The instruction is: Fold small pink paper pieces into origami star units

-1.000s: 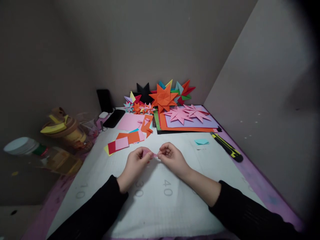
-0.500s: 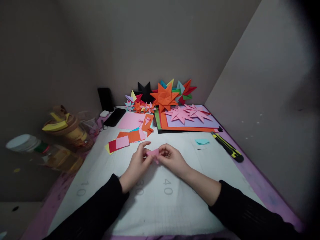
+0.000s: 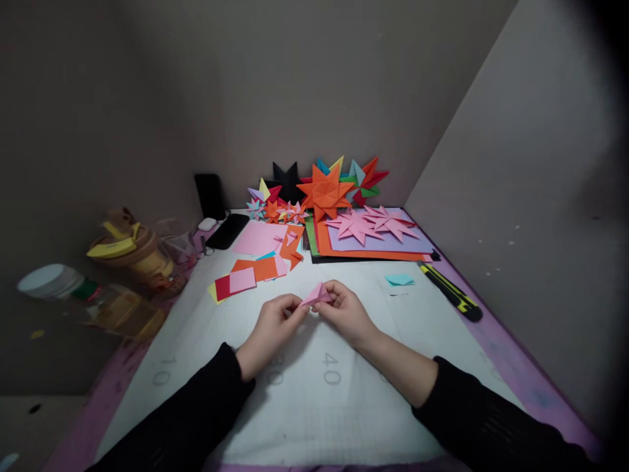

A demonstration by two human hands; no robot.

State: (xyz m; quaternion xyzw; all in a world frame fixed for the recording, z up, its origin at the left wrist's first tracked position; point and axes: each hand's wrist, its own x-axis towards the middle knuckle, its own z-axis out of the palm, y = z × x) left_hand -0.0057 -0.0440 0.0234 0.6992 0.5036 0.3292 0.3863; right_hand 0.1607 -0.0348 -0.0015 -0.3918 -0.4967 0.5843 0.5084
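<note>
The pink paper [image 3: 317, 294] has shifted rightward (folded, sharply pointed), pinched by left fingers [image 3: 297, 316] and right fingers [image 3: 328, 309].

1 head-worn view from above the forearms, facing forward and down, table at close range.

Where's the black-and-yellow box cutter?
Head view, right side: the box cutter lies at the right edge of the white mat, right of the folded teal paper.

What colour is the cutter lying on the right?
The cutter is black and yellow, clearest in the head view.
</note>
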